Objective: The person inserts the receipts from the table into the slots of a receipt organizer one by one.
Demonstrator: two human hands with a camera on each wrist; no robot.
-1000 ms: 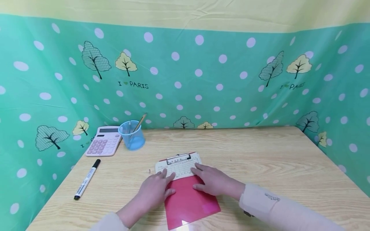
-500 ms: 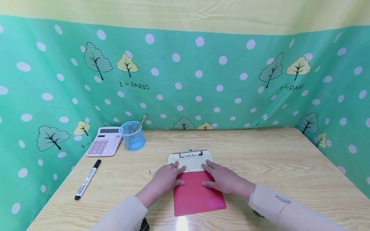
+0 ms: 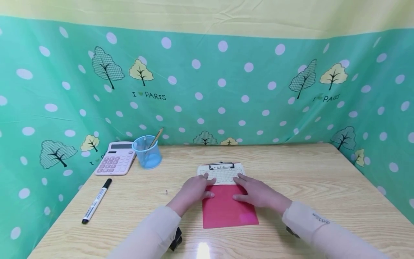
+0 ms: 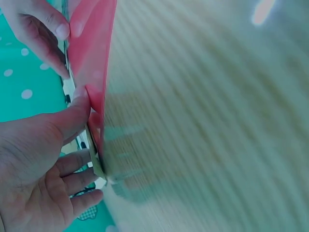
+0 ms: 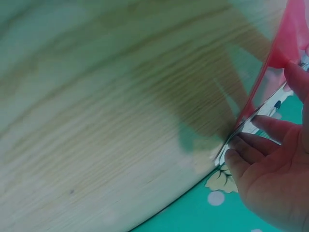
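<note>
A red clipboard [image 3: 226, 210] lies flat on the wooden table in the head view, its metal clip [image 3: 221, 166] at the far end. Under the clip, a white printed sheet [image 3: 224, 177] covers the upper part of the board. My left hand [image 3: 193, 189] rests at the board's left side, fingertips on the sheet and thumb on the red surface. Mirroring it, my right hand [image 3: 257, 192] lies on the right side with fingers spread. In the left wrist view the left thumb [image 4: 79, 104] touches the red face. Extended right fingers [image 5: 251, 150] meet the board's edge in the right wrist view.
At the left stands a light blue mesh pen cup [image 3: 150, 156] holding pencils, next to a pink calculator [image 3: 116, 160]. A black-and-white marker [image 3: 96, 202] lies nearer the front left. A green patterned curtain [image 3: 223, 108] hangs behind the table [image 3: 310, 172].
Both hands and the clipboard have moved together to the right and away from the body. The board has turned straighter. The marker, calculator and pen cup have stayed put.
</note>
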